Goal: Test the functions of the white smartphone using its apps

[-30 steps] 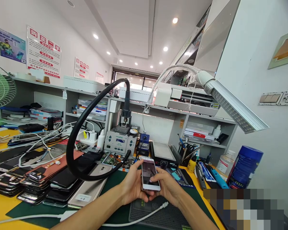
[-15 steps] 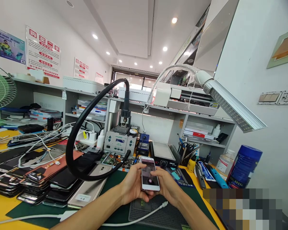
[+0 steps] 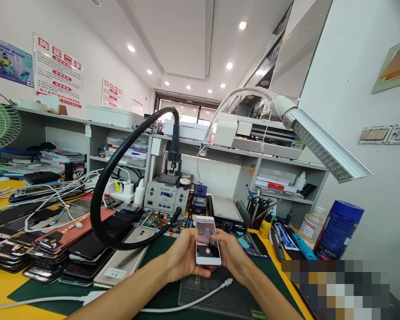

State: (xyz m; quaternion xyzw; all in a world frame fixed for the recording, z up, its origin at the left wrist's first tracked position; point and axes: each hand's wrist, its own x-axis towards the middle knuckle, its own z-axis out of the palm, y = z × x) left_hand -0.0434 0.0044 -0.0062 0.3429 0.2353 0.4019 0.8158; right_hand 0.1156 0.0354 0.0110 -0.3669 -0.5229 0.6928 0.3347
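A white smartphone [image 3: 208, 254] is held upright over the middle of the bench, its lit screen facing me. My left hand [image 3: 183, 255] wraps round its left side, with the thumb on the left edge of the screen. My right hand [image 3: 229, 253] grips the opposite side, and its thumb lies over the screen. The fingers of both hands pass behind the phone, where they are mostly hidden. Below the hands lies a dark perforated mat [image 3: 213, 295]. A white charging cable [image 3: 193, 306] runs across it, its plug end loose near my right wrist.
Stacked phones and phone parts [image 3: 76, 244] fill the left side. A hot-air station [image 3: 165, 195] with a looping black hose [image 3: 98, 186] stands behind. On the right are a tool holder [image 3: 260, 211], a toothpaste-like tube [image 3: 284, 237], a bottle [image 3: 311, 226] and a blue canister [image 3: 342, 229]. A lamp [image 3: 330, 144] hangs above.
The phone's screen picture is brighter in its upper part. My left thumb has slid down slightly and my right thumb has shifted a little up. Both hands keep hold of the phone.
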